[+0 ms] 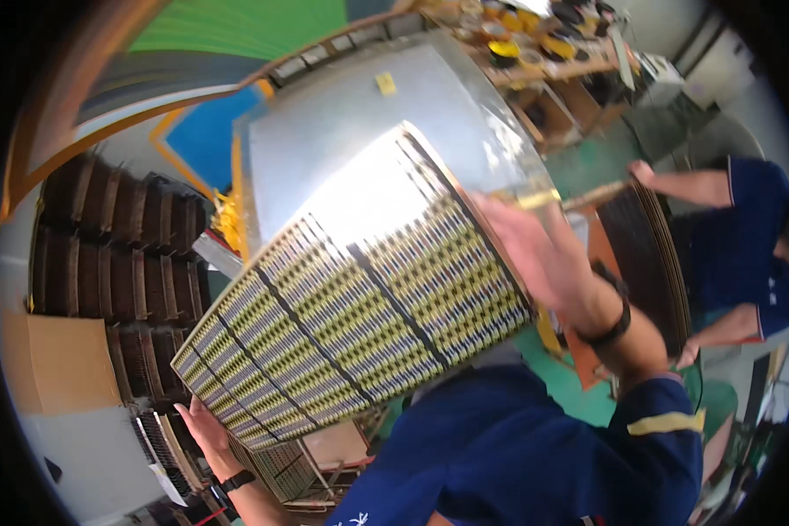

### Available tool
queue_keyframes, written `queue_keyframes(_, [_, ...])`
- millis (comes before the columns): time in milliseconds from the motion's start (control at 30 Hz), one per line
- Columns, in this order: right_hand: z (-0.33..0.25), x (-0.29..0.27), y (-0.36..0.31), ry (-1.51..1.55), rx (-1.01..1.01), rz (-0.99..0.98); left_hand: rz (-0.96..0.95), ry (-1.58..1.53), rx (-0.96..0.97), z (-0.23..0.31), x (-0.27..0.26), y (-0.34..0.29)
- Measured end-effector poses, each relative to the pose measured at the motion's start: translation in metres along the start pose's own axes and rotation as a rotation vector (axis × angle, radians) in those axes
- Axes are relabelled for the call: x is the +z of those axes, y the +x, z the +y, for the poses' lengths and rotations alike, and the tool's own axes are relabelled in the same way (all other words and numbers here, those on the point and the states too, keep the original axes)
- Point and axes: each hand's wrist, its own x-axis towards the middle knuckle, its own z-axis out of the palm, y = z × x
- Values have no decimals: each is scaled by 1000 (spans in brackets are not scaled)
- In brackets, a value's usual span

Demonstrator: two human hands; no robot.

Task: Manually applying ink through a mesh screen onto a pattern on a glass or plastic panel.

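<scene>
A large, flat rectangular panel (pixel 351 316) with a glossy face hangs tilted in front of me. Rows of small yellow-green, dark and pale marks cover it, divided by black strips; glare whitens its upper part. My right hand (pixel 539 250) presses along the panel's right edge, its fingers partly hidden by the rim. At the lower left corner, my left hand (pixel 203 428) supports the opposite edge, with some fingers out of sight behind it. The panel is held between both hands, above a pale worktable (pixel 307 149) that it partly covers.
At right, a co-worker in a dark blue shirt (pixel 736 237) grips a stack of dark panels (pixel 644 254). Dark ribbed racks (pixel 105 237) and a cardboard sheet (pixel 66 364) stand at left. A cluttered wooden bench (pixel 526 70) is at the back. Below the panel is a metal-framed cart (pixel 316 473).
</scene>
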Motion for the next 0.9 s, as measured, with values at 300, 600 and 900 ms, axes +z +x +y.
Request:
queue_keyframes(300, [-20,18,1,-13,39,70,-182,33,-78,34,3,-4])
queue_keyframes(600, [-25,36,-8,-33,16,93,-388,-102,-63,48,0,0])
queue_keyframes(900, [-21,9,-17,-157,-134,156,-468,-126,54,74,28,-27])
